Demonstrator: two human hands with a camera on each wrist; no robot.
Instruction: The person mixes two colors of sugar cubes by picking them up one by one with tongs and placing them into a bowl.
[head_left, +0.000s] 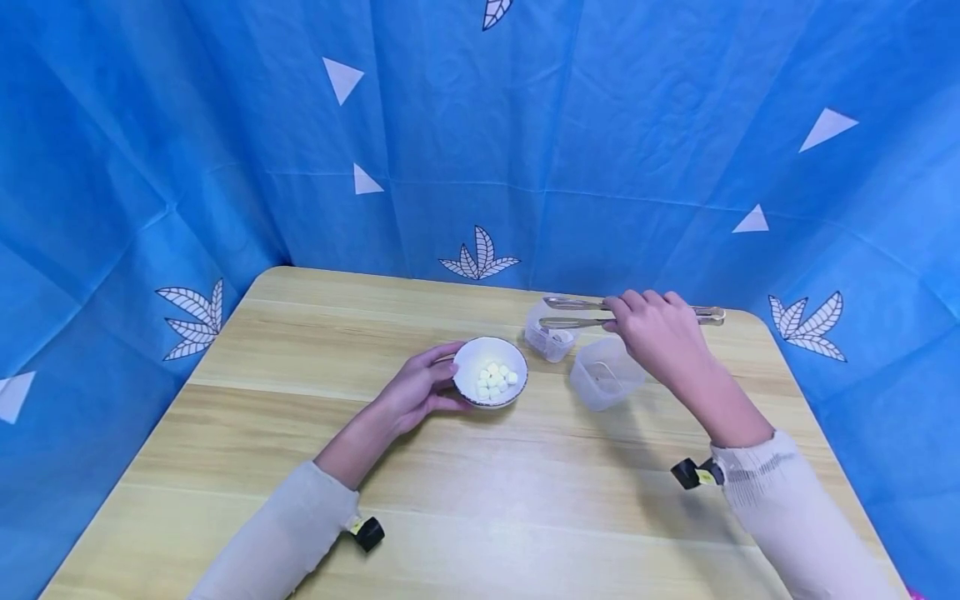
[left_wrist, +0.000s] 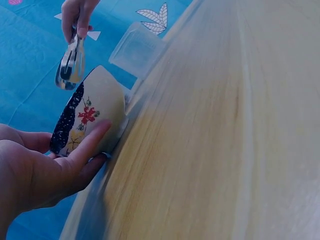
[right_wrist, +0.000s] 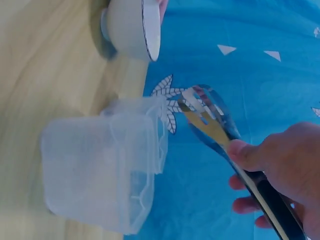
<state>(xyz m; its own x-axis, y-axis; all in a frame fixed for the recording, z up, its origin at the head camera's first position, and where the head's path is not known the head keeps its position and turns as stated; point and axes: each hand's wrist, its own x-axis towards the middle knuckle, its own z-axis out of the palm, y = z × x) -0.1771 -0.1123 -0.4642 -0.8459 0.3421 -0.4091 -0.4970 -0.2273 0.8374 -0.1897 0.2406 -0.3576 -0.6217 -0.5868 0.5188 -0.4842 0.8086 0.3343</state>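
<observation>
My left hand (head_left: 416,387) grips the side of a white bowl (head_left: 467,357) standing on the table. Dark speckling edges the bowl (left_wrist: 107,92), and red and yellow flowers decorate its outside. Several small white cube-like pieces (head_left: 492,381) lie in it. To the right, my right hand (head_left: 663,337) holds metal tongs (head_left: 573,322) above two clear plastic containers. The tongs' slotted ends point left and stand apart, with nothing between them. Below them is the farther container (head_left: 551,343); the nearer, larger container (head_left: 603,379) sits under the hand.
The wooden table (head_left: 480,500) stretches toward me, its far edge against a blue curtain (head_left: 465,125) with white leaf and triangle prints. Both containers are close together, right of the bowl. More blue cloth hangs at both sides.
</observation>
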